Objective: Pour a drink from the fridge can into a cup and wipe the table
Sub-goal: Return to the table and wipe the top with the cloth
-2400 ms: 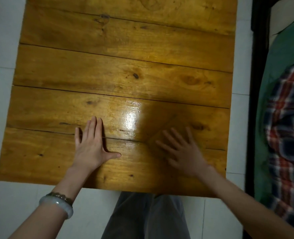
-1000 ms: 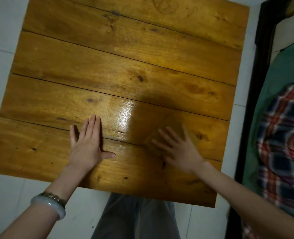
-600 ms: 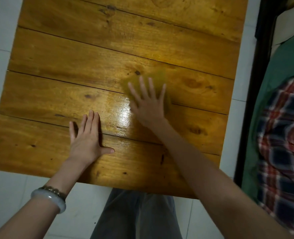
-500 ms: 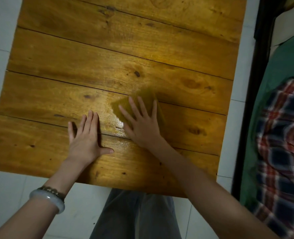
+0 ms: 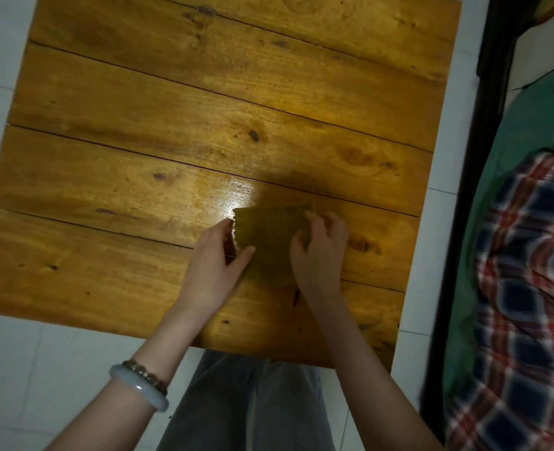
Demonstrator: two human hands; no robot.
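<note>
- Tile floor [image 5: 15,369] lies well out to the left of the left hand [image 5: 215,265]; nothing on it matters to the task.
- Pale bangle [image 5: 139,387] with a bead string beside it sits on the left wrist, well back from the work.
- Table [image 5: 139,109], wooden planks, lies under and beyond both hands. No can or cup is in view, so this looks like the wiping part of the task.
- Left hand: thumb on top of the cloth [image 5: 269,242], fingers at its left edge and mostly hidden. It pinches that edge, probably to steady one side while the other is reworked.
- Shiny patch [image 5: 238,196] on the wood just past the left fingertips. Cannot tell if it is wet or lamp glare.
- Cloth is olive-yellow and textured, caught between the two hands. Its far edge stands up off the wood, so it isn't flat. My guess is a fold or regrip to get a fresh face before more wiping.
- Grey trousers [image 5: 253,405] show below the near table edge, between the forearms; the person is close in at that edge.
- Right hand [image 5: 319,255]: fingers curled over the cloth's right edge, clamped on it, mirroring the left. Two-hand grip suits folding, not rubbing.
- Dark bed frame [image 5: 474,157] is well right of the right hand.
- Plaid fabric [image 5: 529,288] is further right on a green sheet, clear of the table.
</note>
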